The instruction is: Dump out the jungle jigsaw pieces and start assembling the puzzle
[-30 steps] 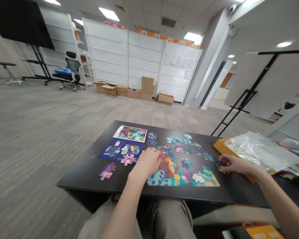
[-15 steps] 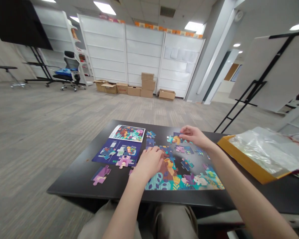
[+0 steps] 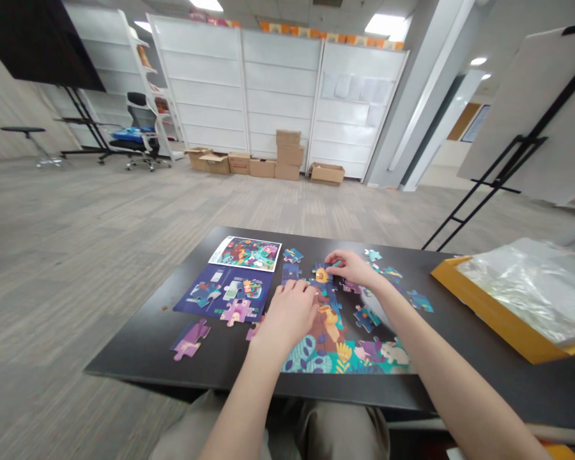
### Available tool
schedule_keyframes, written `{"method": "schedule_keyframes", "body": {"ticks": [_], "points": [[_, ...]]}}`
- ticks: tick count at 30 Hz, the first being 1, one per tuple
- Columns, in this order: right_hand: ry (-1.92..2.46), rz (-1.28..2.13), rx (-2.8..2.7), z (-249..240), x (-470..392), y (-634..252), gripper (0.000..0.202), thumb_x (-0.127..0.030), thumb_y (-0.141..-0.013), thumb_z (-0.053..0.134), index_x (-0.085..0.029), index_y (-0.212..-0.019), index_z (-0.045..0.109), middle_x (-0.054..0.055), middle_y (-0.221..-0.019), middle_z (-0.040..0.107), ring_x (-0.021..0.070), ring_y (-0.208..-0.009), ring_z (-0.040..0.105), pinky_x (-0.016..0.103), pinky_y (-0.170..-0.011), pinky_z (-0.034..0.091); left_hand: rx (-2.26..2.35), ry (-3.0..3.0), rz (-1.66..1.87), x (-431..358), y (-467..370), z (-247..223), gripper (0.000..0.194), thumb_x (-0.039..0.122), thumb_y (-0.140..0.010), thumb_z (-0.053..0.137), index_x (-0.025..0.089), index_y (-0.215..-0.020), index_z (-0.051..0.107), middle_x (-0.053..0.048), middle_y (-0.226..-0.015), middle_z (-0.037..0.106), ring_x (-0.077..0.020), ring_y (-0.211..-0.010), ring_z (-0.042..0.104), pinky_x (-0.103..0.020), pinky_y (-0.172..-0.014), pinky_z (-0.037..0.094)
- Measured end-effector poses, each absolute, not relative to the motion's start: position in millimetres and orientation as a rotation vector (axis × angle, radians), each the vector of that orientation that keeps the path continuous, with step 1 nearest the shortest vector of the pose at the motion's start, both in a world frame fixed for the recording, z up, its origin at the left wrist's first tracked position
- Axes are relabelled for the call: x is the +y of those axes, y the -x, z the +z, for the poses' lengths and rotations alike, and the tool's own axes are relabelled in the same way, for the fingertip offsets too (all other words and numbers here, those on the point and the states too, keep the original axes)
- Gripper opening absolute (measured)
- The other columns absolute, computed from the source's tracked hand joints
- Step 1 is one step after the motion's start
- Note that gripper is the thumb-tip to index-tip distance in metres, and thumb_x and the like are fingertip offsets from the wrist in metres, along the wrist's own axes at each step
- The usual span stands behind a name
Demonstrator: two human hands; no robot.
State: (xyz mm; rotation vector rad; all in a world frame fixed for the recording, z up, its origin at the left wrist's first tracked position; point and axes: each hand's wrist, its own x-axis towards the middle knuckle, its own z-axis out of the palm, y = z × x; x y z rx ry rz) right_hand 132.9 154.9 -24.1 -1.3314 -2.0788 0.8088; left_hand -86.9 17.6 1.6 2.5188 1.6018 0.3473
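My right hand (image 3: 352, 267) pinches a puzzle piece with a yellow-orange round shape (image 3: 322, 275) at the top of the partly joined jigsaw puzzle (image 3: 326, 324). Lying palm down with fingers stretched, my left hand (image 3: 292, 312) rests on the puzzle's left side. Beyond its fingers is a dark blue puzzle piece (image 3: 291, 273). A pink-purple piece (image 3: 349, 287) lies below my right hand, partly covered. Close by on the right is a blue-green piece (image 3: 367, 317). My right forearm hides part of the puzzle's right end.
A picture card (image 3: 249, 252) and a purple sheet (image 3: 186, 303) lie left on the black table (image 3: 138, 345), with loose pieces on and near the sheet. A blue piece (image 3: 419, 300) lies right of my forearm. A yellow-edged box (image 3: 489, 319) holding clear plastic stands at the right.
My right hand has moved left, bringing the yellow-orange piece to the puzzle's upper edge. My left hand stays on the puzzle. The camera view has shifted slightly.
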Motion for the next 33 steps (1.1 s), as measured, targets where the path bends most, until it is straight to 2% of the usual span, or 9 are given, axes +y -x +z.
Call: {"method": "schedule_keyframes", "body": {"ticks": [4, 9, 14, 19, 25, 33], "points": [[1.332, 0.705, -2.217, -21, 149, -132, 0.024, -0.030, -0.080, 0.075, -0.022, -0.103, 0.072, 0.001, -0.101, 0.077, 0.0129, -0.067, 0.065, 0.026, -0.068, 0.052, 1.653, -2.526, 0.379, 21, 74, -3, 0.036, 0.038, -0.099, 0.053, 0.019, -0.129, 0.060, -0.014, -0.139, 0.060, -0.0323, -0.126, 0.053, -0.047, -0.103, 0.046], [1.312, 0.590, -2.239, -22, 144, -138, 0.024, -0.029, -0.093, 0.059, -0.024, -0.113, 0.071, 0.004, -0.108, 0.078, 0.0155, -0.071, 0.068, 0.031, -0.077, 0.054, 1.641, -2.506, 0.418, 27, 64, -9, 0.051, 0.048, -0.100, 0.050, 0.024, -0.145, 0.048, -0.009, -0.157, 0.048, -0.0356, -0.141, 0.040, -0.053, -0.111, 0.038], [1.385, 0.451, -2.281, -24, 145, -147, 0.028, -0.020, -0.092, 0.060, -0.025, -0.116, 0.072, 0.004, -0.110, 0.079, 0.0180, -0.076, 0.071, 0.032, -0.083, 0.053, 1.657, -2.519, 0.388, 29, 61, -13, 0.053, 0.052, -0.102, 0.044, 0.021, -0.144, 0.051, -0.010, -0.153, 0.054, -0.0370, -0.138, 0.044, -0.055, -0.112, 0.036], [1.433, 0.374, -2.338, -22, 145, -151, 0.028, -0.014, -0.087, 0.064, -0.023, -0.112, 0.074, 0.003, -0.107, 0.079, 0.0155, -0.073, 0.070, 0.027, -0.079, 0.053, 1.756, -2.541, 0.418, 29, 56, -14, 0.052, 0.053, -0.102, 0.045, 0.020, -0.141, 0.055, -0.011, -0.143, 0.061, -0.0355, -0.131, 0.050, -0.053, -0.108, 0.039], [1.373, 0.473, -2.292, -15, 142, -149, 0.026, -0.016, -0.090, 0.061, -0.022, -0.111, 0.074, 0.002, -0.100, 0.080, 0.0142, -0.071, 0.069, 0.025, -0.075, 0.053, 1.778, -2.564, 0.418, 28, 53, -14, 0.053, 0.053, -0.100, 0.050, 0.019, -0.141, 0.056, -0.010, -0.148, 0.057, -0.0357, -0.131, 0.050, -0.053, -0.107, 0.041], [1.750, 0.139, -2.032, -7, 147, -172, 0.029, -0.016, -0.096, 0.050, -0.021, -0.110, 0.075, 0.008, -0.103, 0.080, 0.0235, -0.095, 0.073, 0.032, -0.085, 0.052, 1.714, -2.551, 0.418, 28, 56, -13, 0.053, 0.051, -0.101, 0.050, 0.017, -0.142, 0.055, -0.010, -0.147, 0.059, -0.0364, -0.132, 0.049, -0.056, -0.109, 0.041]]}}
